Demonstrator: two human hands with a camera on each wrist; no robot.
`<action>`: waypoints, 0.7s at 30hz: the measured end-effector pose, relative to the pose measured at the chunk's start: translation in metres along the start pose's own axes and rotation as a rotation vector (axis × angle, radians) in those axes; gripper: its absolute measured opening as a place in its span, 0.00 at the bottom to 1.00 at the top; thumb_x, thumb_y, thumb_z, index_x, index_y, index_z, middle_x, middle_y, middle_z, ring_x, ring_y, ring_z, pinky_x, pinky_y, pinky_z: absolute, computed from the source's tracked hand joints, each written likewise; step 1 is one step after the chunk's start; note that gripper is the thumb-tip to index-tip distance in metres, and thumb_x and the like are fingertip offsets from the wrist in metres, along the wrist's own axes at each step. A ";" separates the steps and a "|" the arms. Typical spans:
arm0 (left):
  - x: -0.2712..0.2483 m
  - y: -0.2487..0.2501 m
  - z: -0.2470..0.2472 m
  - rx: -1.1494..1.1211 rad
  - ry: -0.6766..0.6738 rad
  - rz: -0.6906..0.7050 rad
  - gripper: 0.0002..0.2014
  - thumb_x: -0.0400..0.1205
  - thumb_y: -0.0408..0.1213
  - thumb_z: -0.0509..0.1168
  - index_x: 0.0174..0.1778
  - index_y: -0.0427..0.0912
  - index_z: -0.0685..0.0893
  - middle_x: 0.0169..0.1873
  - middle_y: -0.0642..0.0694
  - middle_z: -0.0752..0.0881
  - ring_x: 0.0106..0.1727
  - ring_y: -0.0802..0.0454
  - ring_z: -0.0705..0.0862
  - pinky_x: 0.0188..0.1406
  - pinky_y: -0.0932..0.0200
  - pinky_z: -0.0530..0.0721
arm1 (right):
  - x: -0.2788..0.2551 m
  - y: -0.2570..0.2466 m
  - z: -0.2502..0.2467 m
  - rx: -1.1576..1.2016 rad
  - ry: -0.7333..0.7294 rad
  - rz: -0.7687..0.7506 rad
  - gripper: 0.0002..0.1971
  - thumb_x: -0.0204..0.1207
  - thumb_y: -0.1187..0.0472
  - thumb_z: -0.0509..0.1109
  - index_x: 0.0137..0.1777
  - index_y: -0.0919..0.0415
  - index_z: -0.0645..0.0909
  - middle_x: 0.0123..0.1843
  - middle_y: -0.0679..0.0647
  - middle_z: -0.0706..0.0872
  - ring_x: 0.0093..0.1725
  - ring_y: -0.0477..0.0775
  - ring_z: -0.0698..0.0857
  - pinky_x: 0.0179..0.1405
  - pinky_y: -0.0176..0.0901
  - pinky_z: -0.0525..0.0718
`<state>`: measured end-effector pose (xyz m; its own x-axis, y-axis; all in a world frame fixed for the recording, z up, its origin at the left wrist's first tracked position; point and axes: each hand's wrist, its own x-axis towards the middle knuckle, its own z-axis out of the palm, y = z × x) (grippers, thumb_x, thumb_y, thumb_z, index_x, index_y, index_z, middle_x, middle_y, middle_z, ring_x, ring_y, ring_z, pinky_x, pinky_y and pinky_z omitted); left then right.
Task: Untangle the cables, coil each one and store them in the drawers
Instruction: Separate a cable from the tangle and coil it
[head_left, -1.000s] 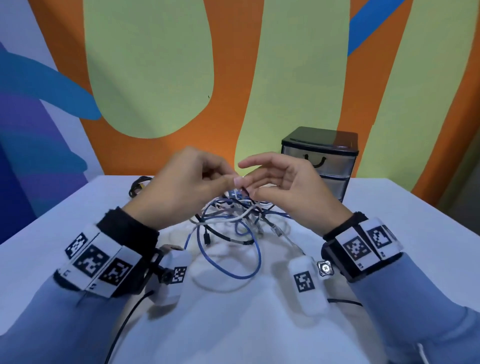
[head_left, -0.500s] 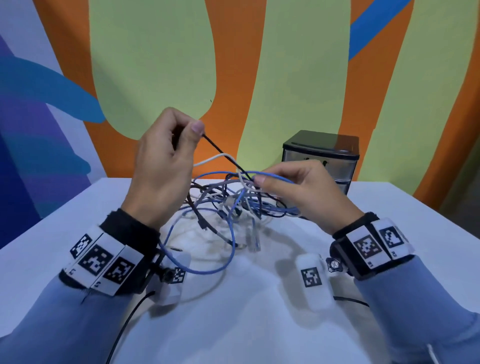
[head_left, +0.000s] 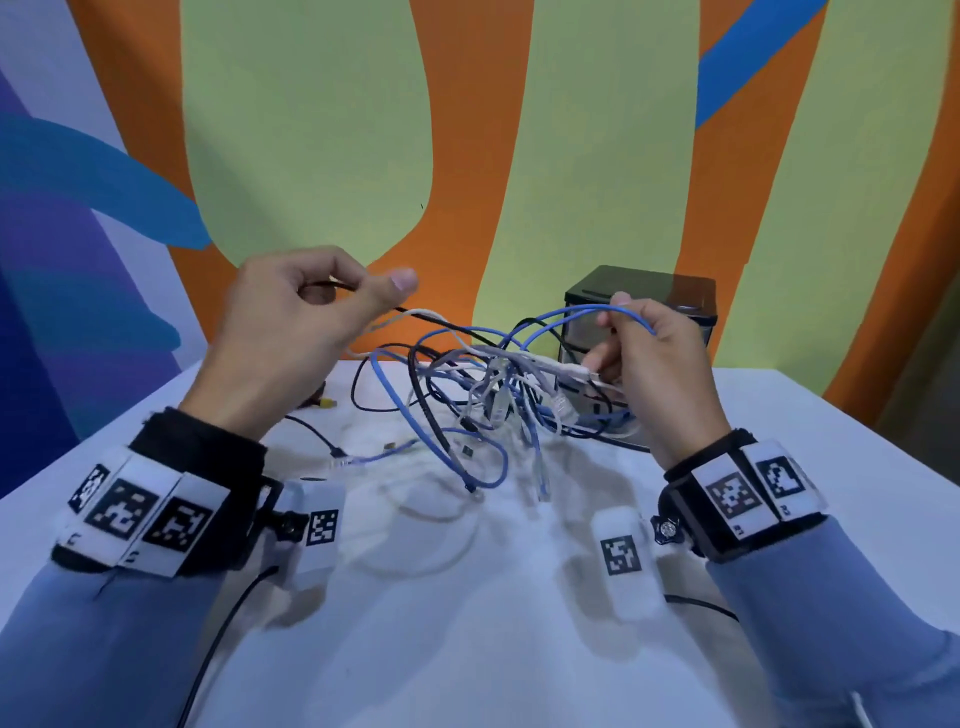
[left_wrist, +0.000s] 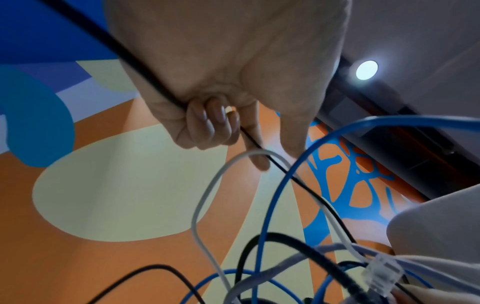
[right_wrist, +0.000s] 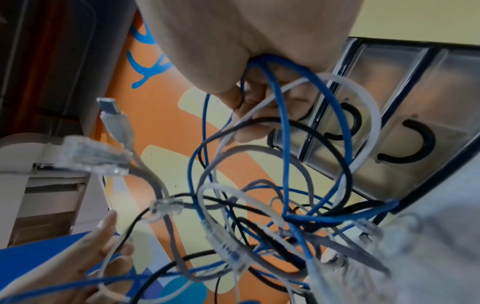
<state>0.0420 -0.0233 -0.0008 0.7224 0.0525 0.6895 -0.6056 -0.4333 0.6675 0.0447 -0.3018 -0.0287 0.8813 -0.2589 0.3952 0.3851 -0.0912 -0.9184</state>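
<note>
Now, status of this moment:
Left hand: fingers curled round the black cable; raised higher than 1 s ago and moved to the left, away from the other hand.
Right hand: fingers closed on a blue cable loop and some white strands; it is in front of the drawers.
Tangle: before it lay low on the desk between both hands; now it is lifted and stretched, some ends hang down to the desk.
Change: hands went apart, black cable is under tension.
Meaning: probably the black one is being drawn out first; nothing coiled or stored yet, drawers look shut.
</note>
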 end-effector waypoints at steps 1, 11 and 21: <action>0.000 -0.001 -0.002 0.029 -0.049 -0.014 0.22 0.77 0.61 0.80 0.38 0.43 0.91 0.25 0.43 0.65 0.30 0.47 0.61 0.31 0.53 0.56 | 0.000 -0.001 0.000 0.018 0.017 0.010 0.17 0.95 0.52 0.57 0.47 0.60 0.78 0.24 0.57 0.85 0.21 0.51 0.79 0.22 0.36 0.79; 0.010 -0.018 -0.007 0.038 0.190 -0.088 0.20 0.81 0.55 0.78 0.37 0.41 0.87 0.32 0.36 0.77 0.36 0.48 0.71 0.40 0.51 0.70 | 0.004 -0.001 0.000 0.105 0.100 0.068 0.12 0.94 0.55 0.59 0.47 0.55 0.75 0.23 0.52 0.80 0.20 0.53 0.71 0.20 0.37 0.71; -0.003 0.006 0.003 0.014 -0.367 -0.107 0.12 0.82 0.26 0.75 0.49 0.50 0.96 0.43 0.47 0.93 0.43 0.54 0.87 0.52 0.60 0.81 | -0.008 -0.004 0.010 -0.023 -0.108 -0.105 0.15 0.93 0.50 0.60 0.47 0.57 0.76 0.23 0.53 0.74 0.23 0.53 0.66 0.21 0.39 0.65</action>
<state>0.0371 -0.0288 0.0002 0.8544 -0.2264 0.4678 -0.5173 -0.4553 0.7246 0.0394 -0.2895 -0.0278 0.8616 -0.1420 0.4874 0.4711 -0.1343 -0.8718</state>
